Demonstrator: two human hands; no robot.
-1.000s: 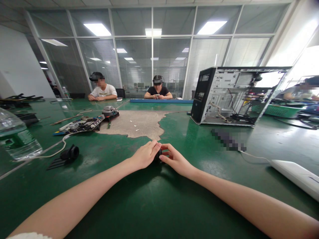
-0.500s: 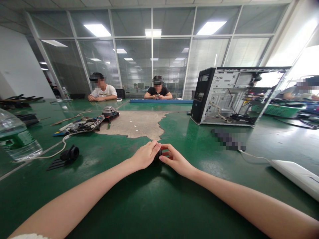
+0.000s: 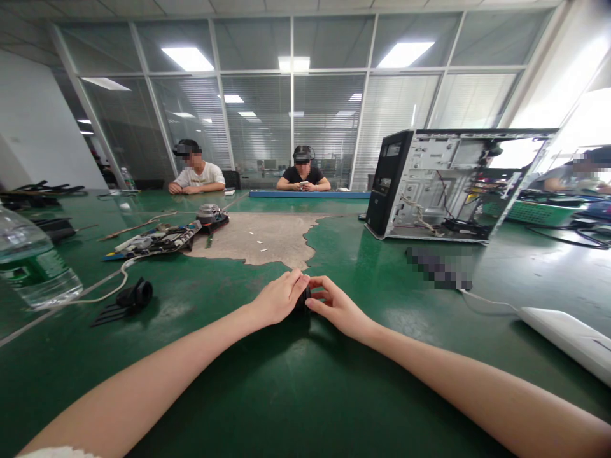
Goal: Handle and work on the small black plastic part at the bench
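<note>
Between my two hands, just above the green table, is a small round black part with a ridged edge, mostly hidden by fingers. My left hand is closed on its left side, thumb and fingers pressed together over it. From the right, my right hand curves round the same part with thumb and fingertips touching it. Off to the left on the table lies another black part, with a round ring and several flat prongs.
An open computer case stands at right. Nearer are a blurred-out dark object and a white power bank on a cable. At left are a water bottle and a circuit board. Two people sit across the table.
</note>
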